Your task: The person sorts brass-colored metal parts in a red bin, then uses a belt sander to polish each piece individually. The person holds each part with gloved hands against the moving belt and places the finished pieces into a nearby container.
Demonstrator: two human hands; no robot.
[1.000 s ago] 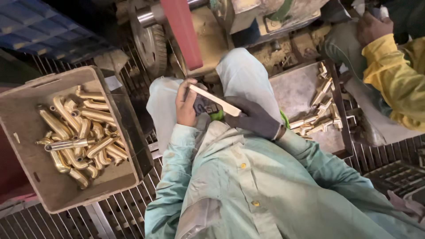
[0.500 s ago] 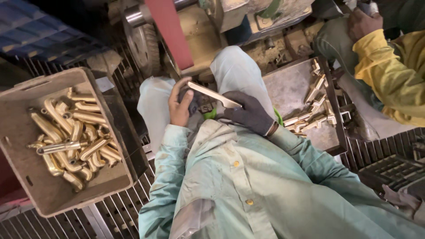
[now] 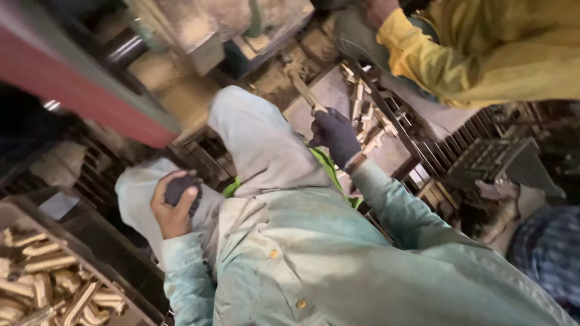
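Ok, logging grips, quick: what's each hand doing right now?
Left hand: bare, closed on a dark pad on the knee.
Right hand: gloved, closed on a brass bar.

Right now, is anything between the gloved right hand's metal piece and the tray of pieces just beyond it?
Nothing visible. The right hand, in a dark glove, has its grip on a long metal piece raised over the near edge of the grey tray. The co-worker's yellow sleeve sits farther back, off that line.

No packages, labels, signs or screens visible; only an open grey bin (image 3: 130, 305) of loose brass parts (image 3: 42, 290), bottom-left corner.
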